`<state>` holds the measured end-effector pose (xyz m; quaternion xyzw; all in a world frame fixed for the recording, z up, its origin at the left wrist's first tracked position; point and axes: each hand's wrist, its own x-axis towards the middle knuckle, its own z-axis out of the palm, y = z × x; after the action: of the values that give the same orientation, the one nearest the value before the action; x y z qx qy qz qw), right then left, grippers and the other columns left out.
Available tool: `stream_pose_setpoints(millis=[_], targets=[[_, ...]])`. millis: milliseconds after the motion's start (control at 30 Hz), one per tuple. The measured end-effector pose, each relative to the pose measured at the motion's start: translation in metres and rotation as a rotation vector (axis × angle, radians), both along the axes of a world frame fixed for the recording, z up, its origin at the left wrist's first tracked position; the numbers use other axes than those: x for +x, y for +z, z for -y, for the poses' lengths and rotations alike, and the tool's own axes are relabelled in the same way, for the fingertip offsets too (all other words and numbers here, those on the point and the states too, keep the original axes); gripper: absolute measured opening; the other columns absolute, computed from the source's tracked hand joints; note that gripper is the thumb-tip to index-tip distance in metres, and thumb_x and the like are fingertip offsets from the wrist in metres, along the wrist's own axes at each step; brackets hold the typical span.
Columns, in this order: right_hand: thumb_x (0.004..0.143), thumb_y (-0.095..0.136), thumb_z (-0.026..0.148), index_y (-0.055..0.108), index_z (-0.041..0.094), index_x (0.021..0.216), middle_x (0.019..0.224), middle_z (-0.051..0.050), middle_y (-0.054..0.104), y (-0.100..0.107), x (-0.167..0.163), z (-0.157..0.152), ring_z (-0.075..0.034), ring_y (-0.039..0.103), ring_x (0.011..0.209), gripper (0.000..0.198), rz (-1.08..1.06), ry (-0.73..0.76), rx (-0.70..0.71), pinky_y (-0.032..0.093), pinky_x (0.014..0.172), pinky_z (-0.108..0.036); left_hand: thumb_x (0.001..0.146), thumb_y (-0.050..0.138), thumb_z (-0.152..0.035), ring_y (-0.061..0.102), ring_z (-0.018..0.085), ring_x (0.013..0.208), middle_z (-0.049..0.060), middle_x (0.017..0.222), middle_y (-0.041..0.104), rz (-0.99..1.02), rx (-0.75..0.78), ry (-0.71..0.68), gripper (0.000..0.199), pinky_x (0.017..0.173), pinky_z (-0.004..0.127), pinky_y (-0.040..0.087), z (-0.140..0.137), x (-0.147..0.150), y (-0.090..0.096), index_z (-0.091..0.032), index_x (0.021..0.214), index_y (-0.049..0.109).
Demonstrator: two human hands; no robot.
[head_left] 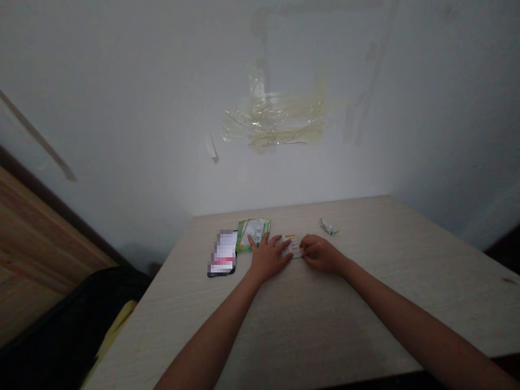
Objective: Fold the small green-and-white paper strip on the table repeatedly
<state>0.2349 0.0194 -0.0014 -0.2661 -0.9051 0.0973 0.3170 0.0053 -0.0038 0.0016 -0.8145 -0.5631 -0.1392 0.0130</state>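
My left hand [268,261] lies with its fingers spread. Some of its fingers rest on the left part of a small flat white printed packet [293,248] with a yellow mark, and its thumb side reaches over a green-and-white printed packet [259,227]. At the white packet's right edge, my right hand [320,254] has its fingers pinched together on it. Fingers of both hands cover parts of the white packet. Left of the green packet lies a phone [224,250] with a blurred screen, close against it.
A crumpled green-and-white wrapper [327,226] lies on the pale wooden table [300,325], beyond my right hand. The wall [162,108] with old tape [280,119] stands behind the table. A black bag-like thing [77,325] and a wooden panel [24,233] are at the left.
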Motion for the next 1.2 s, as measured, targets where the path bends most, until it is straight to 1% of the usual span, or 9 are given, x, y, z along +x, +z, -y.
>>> stream_pose_setpoints(millis=[133, 333, 533, 700, 800, 900, 967, 1067, 1200], targets=[[0.075, 0.062, 0.008, 0.072, 0.020, 0.070, 0.088, -0.007, 0.067, 0.000, 0.000, 0.001, -0.020, 0.062, 0.088, 0.017, 0.006, 0.026, -0.004, 0.050, 0.083, -0.035, 0.092, 0.038, -0.065, 0.026, 0.038, 0.143, -0.004, 0.148, 0.049, -0.005, -0.005, -0.002, 0.046, 0.101, 0.083, -0.014, 0.000, 0.000, 0.001, -0.052, 0.135, 0.049], [0.073, 0.063, 0.006, 0.071, 0.020, 0.068, 0.088, -0.006, 0.067, 0.000, 0.001, 0.000, -0.021, 0.062, 0.090, 0.017, -0.004, 0.037, -0.026, 0.050, 0.084, -0.035, 0.091, 0.040, -0.064, 0.026, 0.037, 0.144, -0.004, 0.147, 0.050, 0.001, -0.002, 0.003, 0.047, 0.103, 0.080, -0.015, 0.001, 0.001, 0.001, -0.052, 0.135, 0.049], [0.073, 0.062, 0.006, 0.071, 0.020, 0.068, 0.086, -0.006, 0.066, 0.002, 0.000, 0.001, -0.021, 0.061, 0.091, 0.018, -0.013, 0.063, -0.036, 0.050, 0.085, -0.035, 0.091, 0.040, -0.064, 0.027, 0.037, 0.143, -0.004, 0.146, 0.051, 0.012, 0.019, 0.002, 0.045, 0.102, 0.081, -0.016, 0.000, 0.001, -0.001, -0.053, 0.134, 0.049], [0.076, 0.062, 0.008, 0.071, 0.021, 0.068, 0.087, -0.006, 0.066, 0.000, 0.001, 0.000, -0.021, 0.061, 0.092, 0.017, -0.030, 0.057, -0.057, 0.050, 0.085, -0.035, 0.091, 0.038, -0.065, 0.026, 0.037, 0.144, -0.004, 0.148, 0.050, -0.009, 0.000, 0.006, 0.046, 0.104, 0.080, -0.014, 0.001, 0.001, 0.001, -0.053, 0.134, 0.049], [0.079, 0.063, 0.011, 0.072, 0.020, 0.073, 0.088, -0.007, 0.066, -0.004, 0.002, -0.002, -0.020, 0.061, 0.090, 0.015, -0.054, 0.002, -0.053, 0.051, 0.083, -0.034, 0.092, 0.038, -0.064, 0.026, 0.037, 0.144, -0.005, 0.148, 0.049, -0.014, -0.001, 0.008, 0.046, 0.105, 0.079, -0.014, 0.001, 0.001, 0.001, -0.053, 0.135, 0.049], [0.085, 0.061, 0.016, 0.074, 0.020, 0.080, 0.089, -0.008, 0.066, -0.009, 0.003, -0.006, -0.020, 0.061, 0.088, 0.015, -0.057, -0.136, -0.028, 0.051, 0.081, -0.034, 0.091, 0.040, -0.064, 0.027, 0.037, 0.144, -0.005, 0.147, 0.050, -0.002, 0.002, 0.002, 0.046, 0.104, 0.079, -0.016, 0.001, 0.001, 0.000, -0.053, 0.135, 0.049], [0.088, 0.059, 0.019, 0.075, 0.020, 0.084, 0.089, -0.008, 0.066, -0.011, 0.004, -0.008, -0.020, 0.061, 0.087, 0.016, -0.049, -0.191, -0.026, 0.051, 0.081, -0.033, 0.091, 0.040, -0.064, 0.027, 0.037, 0.144, -0.004, 0.147, 0.050, 0.008, 0.003, -0.006, 0.046, 0.104, 0.079, -0.017, 0.000, 0.000, 0.000, -0.053, 0.135, 0.049], [0.089, 0.059, 0.020, 0.076, 0.019, 0.087, 0.090, -0.008, 0.066, -0.013, 0.003, -0.010, -0.019, 0.061, 0.087, 0.017, -0.027, -0.203, -0.043, 0.051, 0.081, -0.033, 0.091, 0.041, -0.064, 0.026, 0.036, 0.144, -0.005, 0.146, 0.051, 0.010, 0.007, -0.021, 0.045, 0.103, 0.080, -0.017, 0.000, -0.001, 0.000, -0.053, 0.134, 0.050], [0.088, 0.060, 0.020, 0.076, 0.020, 0.088, 0.092, -0.008, 0.066, -0.011, 0.002, -0.008, -0.019, 0.060, 0.089, 0.016, -0.007, -0.181, -0.053, 0.051, 0.082, -0.033, 0.090, 0.041, -0.065, 0.026, 0.037, 0.144, -0.005, 0.146, 0.051, -0.001, 0.014, -0.025, 0.046, 0.104, 0.080, -0.015, 0.001, -0.001, 0.001, -0.053, 0.134, 0.050]])
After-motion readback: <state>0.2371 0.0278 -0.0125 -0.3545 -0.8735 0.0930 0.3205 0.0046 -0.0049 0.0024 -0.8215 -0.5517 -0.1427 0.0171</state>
